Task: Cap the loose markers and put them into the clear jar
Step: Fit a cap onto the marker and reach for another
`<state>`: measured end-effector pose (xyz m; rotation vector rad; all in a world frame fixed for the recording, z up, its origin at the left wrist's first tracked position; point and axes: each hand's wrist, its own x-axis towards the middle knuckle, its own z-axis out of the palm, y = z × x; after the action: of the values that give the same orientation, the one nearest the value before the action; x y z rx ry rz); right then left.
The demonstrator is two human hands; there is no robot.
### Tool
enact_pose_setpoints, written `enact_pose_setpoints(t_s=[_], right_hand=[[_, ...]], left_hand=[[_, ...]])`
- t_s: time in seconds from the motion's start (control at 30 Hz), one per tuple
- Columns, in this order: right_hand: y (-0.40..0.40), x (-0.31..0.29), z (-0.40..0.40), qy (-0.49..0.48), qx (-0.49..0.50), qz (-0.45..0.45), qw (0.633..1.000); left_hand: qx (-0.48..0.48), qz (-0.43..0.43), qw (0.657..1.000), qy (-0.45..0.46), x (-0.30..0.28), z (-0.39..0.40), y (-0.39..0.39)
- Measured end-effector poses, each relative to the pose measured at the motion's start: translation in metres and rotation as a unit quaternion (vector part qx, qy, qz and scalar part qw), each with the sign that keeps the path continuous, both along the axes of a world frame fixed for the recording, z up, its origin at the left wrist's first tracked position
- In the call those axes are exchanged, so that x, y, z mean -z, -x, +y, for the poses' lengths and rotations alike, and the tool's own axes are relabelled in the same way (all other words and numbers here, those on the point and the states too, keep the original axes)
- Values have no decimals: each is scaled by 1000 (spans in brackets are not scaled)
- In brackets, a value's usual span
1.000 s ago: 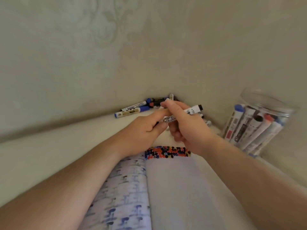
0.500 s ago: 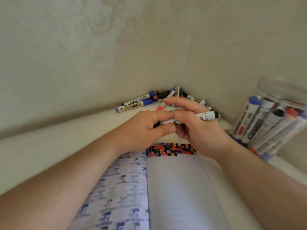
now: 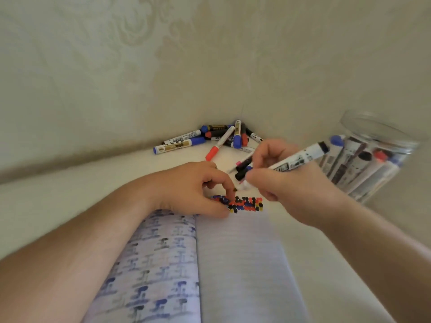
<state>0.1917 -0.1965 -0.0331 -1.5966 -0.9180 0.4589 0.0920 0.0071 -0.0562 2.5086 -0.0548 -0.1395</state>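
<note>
The white marker (image 3: pixel 296 159) sits in the right hand (image 3: pixel 286 180), whose fingers curl around it, with its black end pointing up toward the clear jar (image 3: pixel 373 157) just past that hand. The jar already has many markers inside. The left hand (image 3: pixel 193 190) is close beside the right, fingers bent and tips pinched together (I cannot tell what it pinches, if anything). It rests on an open notebook (image 3: pixel 233 252). Beyond both hands, a pile of loose markers (image 3: pixel 219 138) lies in the corner.
</note>
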Motion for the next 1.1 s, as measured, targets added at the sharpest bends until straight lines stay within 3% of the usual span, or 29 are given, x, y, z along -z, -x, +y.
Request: enact_pose_setpoints(t_s=[0.13,0.37,0.87,1.1], right_hand=[[6,28,-10,43,53,62,996],[10,32,-6,114,128,30,985],[17,32,-6,180,157,-39,970],[17,31,-6,169,147,-28,974]], left_hand=[[11,25,998,-48,1,-6,0],[19,27,997,-71,2,-6,0],[18,24,997,-75,5,-5,-2],[13,26,997,-69,5,-6,-2]])
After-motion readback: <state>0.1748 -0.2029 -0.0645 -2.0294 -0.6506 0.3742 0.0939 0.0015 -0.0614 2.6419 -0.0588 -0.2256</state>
